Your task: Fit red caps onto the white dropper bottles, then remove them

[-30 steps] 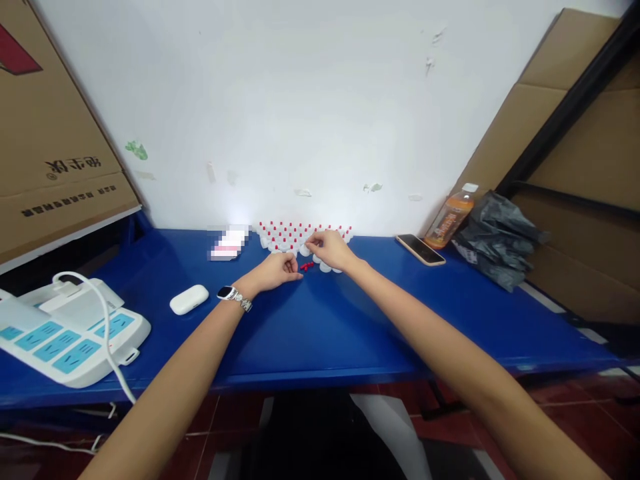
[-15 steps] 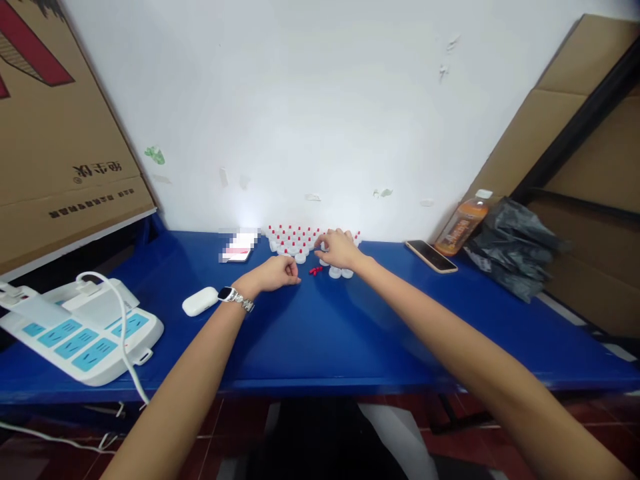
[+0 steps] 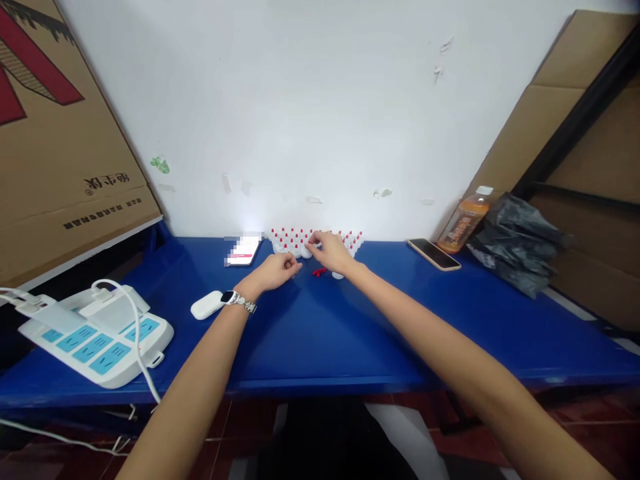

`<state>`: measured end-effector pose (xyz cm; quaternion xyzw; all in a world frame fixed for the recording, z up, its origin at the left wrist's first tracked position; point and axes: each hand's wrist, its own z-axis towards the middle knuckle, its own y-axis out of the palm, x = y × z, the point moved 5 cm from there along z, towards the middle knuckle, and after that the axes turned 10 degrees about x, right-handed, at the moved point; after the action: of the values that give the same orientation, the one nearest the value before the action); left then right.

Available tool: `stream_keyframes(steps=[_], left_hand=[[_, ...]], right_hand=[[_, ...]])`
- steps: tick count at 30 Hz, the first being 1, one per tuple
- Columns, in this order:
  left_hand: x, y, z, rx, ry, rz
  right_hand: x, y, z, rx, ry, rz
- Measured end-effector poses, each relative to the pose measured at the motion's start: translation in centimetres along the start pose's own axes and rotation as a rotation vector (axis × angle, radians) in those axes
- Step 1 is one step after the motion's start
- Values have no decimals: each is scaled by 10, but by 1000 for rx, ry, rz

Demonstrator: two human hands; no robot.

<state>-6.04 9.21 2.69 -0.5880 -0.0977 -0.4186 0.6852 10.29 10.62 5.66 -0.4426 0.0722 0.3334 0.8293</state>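
Note:
Small white, round-based pieces with red tips stand close together in rows by the wall. My right hand reaches over them from the right. Its thumb and forefinger are pinched at the front of the group, and I cannot make out what is between them. My left hand rests just in front of the group, fingers curled in and fingertips together, their contents hidden. Between the hands, a few loose red bits lie on the blue table. A white piece shows partly under my right wrist.
At left are a white power strip with cables, a white oval case and a lit phone. At right lie another phone, an orange drink bottle and a black plastic bag. Cardboard leans at left.
My right hand has moved left, from over the right-hand pieces to the front middle of the group. My left hand stays nearly in place, still curled. The view has shifted slightly.

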Motion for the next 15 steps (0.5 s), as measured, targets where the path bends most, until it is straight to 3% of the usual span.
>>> stream_keyframes(steps=[5, 9, 15], left_hand=[[24, -1, -1, 127, 108, -69], [46, 9, -5, 195, 178, -127], [74, 32, -14, 135, 310, -176]], right_hand=[[10, -26, -26, 78, 106, 363], [10, -35, -50, 72, 123, 497], [-3, -31, -71, -1, 251, 604]])
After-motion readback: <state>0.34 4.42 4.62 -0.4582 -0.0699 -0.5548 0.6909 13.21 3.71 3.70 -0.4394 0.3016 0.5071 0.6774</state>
